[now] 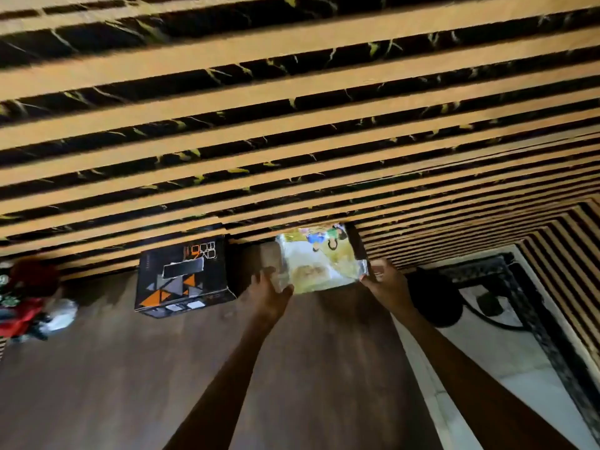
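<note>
Slippage is looming: left hand (272,289) and right hand (386,280) are pinching the glossy packet (319,264) only by its lower corners.

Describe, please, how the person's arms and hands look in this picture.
The left arm and right arm are bare up to the frame's edge; no sleeves show. The left hand and right hand wear no gloves. No watch, bracelet or ring can be made out, though the picture is blurred.
</note>
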`<state>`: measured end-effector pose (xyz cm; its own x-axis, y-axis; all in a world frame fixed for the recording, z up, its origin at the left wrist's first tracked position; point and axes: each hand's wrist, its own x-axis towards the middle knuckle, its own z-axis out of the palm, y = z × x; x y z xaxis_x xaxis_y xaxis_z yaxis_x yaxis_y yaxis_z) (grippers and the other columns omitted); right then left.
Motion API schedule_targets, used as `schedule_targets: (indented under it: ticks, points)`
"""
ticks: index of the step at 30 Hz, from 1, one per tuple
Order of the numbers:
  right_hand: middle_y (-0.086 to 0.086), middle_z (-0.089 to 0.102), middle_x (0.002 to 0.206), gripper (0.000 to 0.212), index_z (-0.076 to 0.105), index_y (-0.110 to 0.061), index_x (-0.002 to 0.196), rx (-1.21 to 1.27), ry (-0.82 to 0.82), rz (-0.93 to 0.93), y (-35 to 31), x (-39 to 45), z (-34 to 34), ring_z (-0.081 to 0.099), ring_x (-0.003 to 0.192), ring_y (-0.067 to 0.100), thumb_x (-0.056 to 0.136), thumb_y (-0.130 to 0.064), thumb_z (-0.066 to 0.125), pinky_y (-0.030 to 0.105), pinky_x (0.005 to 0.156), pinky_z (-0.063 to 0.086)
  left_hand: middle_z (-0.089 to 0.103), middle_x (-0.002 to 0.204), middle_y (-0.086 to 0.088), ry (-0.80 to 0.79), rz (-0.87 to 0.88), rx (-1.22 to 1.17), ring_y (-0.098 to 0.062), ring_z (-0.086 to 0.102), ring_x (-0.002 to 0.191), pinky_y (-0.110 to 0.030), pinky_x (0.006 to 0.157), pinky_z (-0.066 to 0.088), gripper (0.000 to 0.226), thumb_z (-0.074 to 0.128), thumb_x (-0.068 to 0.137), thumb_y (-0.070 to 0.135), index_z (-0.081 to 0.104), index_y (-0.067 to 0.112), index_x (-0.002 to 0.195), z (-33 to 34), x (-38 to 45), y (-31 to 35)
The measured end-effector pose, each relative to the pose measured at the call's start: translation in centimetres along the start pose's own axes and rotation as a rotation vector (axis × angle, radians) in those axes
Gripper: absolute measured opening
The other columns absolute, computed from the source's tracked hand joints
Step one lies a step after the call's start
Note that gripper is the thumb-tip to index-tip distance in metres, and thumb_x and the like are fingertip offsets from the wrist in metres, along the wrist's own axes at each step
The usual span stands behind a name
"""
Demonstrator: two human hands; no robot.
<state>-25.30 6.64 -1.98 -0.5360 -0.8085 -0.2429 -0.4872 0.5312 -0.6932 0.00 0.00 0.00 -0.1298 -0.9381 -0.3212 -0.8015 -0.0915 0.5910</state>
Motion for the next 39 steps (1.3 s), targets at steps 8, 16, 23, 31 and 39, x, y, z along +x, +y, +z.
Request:
schedule_targets:
  ticks: [8, 16, 23, 31, 39]
  points:
    - [0.011, 0.072, 0.104, 0.055, 0.063, -0.006, 0.116, 0.164, -0.206, 0.234, -0.1, 6.6, 3.3, 0.069, 0.095, 0.027, 0.073, -0.035, 0.08, 0.044, 0.085, 0.058, 0.075, 0.107, -0.004, -0.195, -0.101, -0.288, -0.02, 0.072, 0.094, -0.042, 0.084, 0.059, 0.037, 0.074, 0.074, 0.024, 0.068, 0.014, 0.109, 2.8, 6.4, -0.3]
    - [0.014, 0.072, 0.093, 0.034, 0.07, 0.0, 0.101, 0.156, -0.087, 0.201, 0.2, 2.6, 3.8, 0.067, 0.086, 0.027, 0.076, -0.022, 0.077, 0.033, 0.071, 0.051, 0.067, 0.104, -0.01, -0.139, -0.19, -0.394, -0.025, 0.066, 0.09, -0.034, 0.072, 0.054, 0.033, 0.072, 0.078, 0.009, 0.063, 0.002, 0.109, 2.9, 3.8, 1.3]
    - [0.0, 0.069, 0.086, 0.023, 0.067, -0.009, 0.096, 0.186, -0.119, 0.256, 2.8, -9.1, 1.5, 0.067, 0.078, 0.002, 0.08, -0.024, 0.075, 0.002, 0.053, 0.042, 0.07, 0.099, -0.006, -0.113, -0.226, -0.424, -0.024, 0.067, 0.087, -0.041, 0.077, 0.059, 0.052, 0.078, 0.061, 0.029, 0.063, 0.01, 0.107, 4.0, -6.6, -3.5]
    - [0.021, 0.071, 0.1, 0.049, 0.064, 0.005, 0.116, 0.135, -0.127, 0.287, 7.0, -22.4, 2.9, 0.059, 0.083, 0.019, 0.075, -0.019, 0.079, 0.029, 0.072, 0.045, 0.066, 0.084, 0.003, -0.2, -0.263, -0.551, -0.009, 0.062, 0.073, -0.009, 0.053, 0.049, 0.03, 0.074, 0.075, 0.0, 0.062, 0.013, 0.099, 5.6, -20.7, -10.0]
    - [0.01, 0.069, 0.113, 0.045, 0.062, -0.015, 0.118, -0.216, -0.049, -0.012, 6.1, -24.8, 2.5, 0.065, 0.101, 0.03, 0.079, -0.037, 0.068, 0.045, 0.086, 0.053, 0.057, 0.117, -0.016, -0.016, 0.154, -0.174, -0.029, 0.062, 0.09, -0.032, 0.072, 0.046, 0.035, 0.061, 0.083, 0.016, 0.057, 0.007, 0.116, 3.6, -21.2, -10.8]
